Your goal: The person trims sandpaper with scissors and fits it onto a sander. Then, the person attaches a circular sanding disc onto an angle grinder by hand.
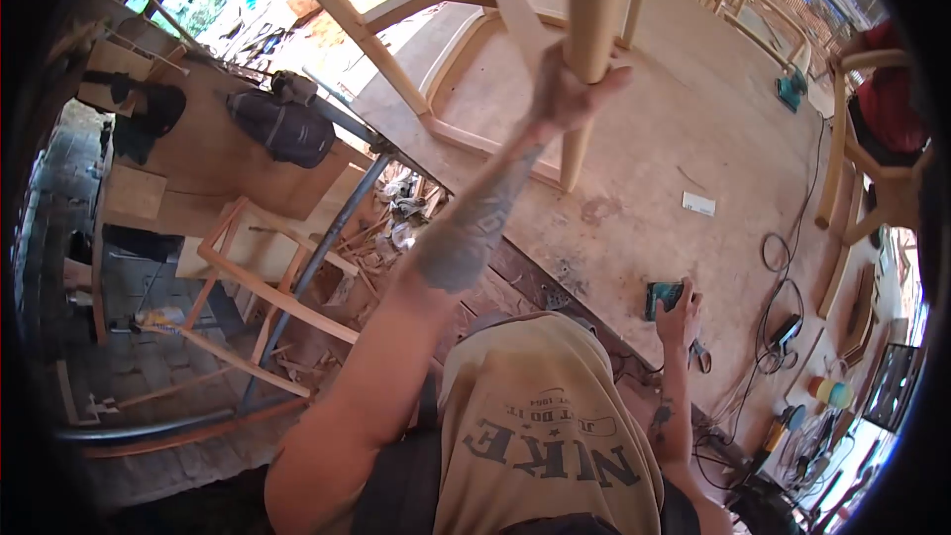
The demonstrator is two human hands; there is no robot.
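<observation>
My left hand (565,99) is wrapped round a thick leg of a pale wooden chair frame (597,10), near the top middle. The thumb points to the right, and the leg hides part of the palm. The frame rests tilted on the wooden work surface (644,178). Lower right, my right hand (680,317) grips a green power sander (662,299) that sits on the surface near its front edge. Beside that hand lie scissors (701,355). A small white label (698,203) lies between the chair and the sander.
Another green sander (791,89) stands at the upper right, with black cables (778,267) trailing nearby. A person in red (887,109) is at the right edge. Left are a backpack (282,124), a metal pipe (337,228) and another wooden frame (263,287).
</observation>
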